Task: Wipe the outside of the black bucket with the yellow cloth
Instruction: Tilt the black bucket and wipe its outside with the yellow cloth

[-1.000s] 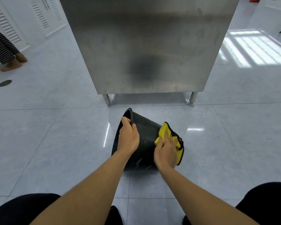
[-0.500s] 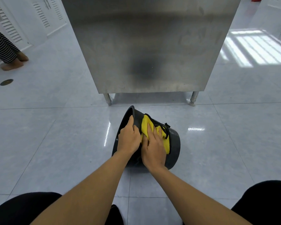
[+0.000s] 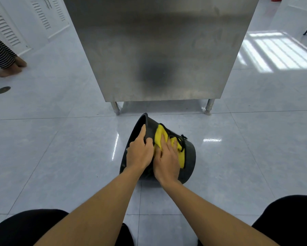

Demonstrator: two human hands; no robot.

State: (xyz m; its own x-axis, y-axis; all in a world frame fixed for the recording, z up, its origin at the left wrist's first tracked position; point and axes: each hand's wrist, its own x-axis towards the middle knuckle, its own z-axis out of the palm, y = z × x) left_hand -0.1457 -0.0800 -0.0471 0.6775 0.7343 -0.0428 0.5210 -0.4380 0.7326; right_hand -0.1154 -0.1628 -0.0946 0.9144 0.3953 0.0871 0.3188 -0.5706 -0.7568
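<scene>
Pale glossy floor tiles (image 3: pixel 60 157) are spreading across the whole scene, catching window light at the upper right, and a tall stainless steel cabinet (image 3: pixel 159 50) is standing on short metal legs straight ahead. Just in front of those legs, the black bucket (image 3: pixel 190 157) is lying tipped on its side on the tiles, its open mouth facing left and its closed base facing right.

The left hand (image 3: pixel 139 153) is curling over the bucket's rim, fingers hooked around the edge and gripping it. Right beside it, touching or nearly so, the right hand (image 3: pixel 166 160) is pressing down flat with spread fingers on the yellow cloth (image 3: pixel 160 136), pinning it against the upper outside wall of the bucket. The cloth (edged with dark trim) is bunching up beyond the fingertips and draping down toward the bucket's base end.

Both bare forearms are reaching forward from between the person's dark-clad knees at the bottom corners. At the far left, someone's striped trouser leg (image 3: pixel 0 54) and feet are showing beside white louvered doors (image 3: pixel 48 16), with a round floor drain (image 3: pixel 3 90) lying nearby.
</scene>
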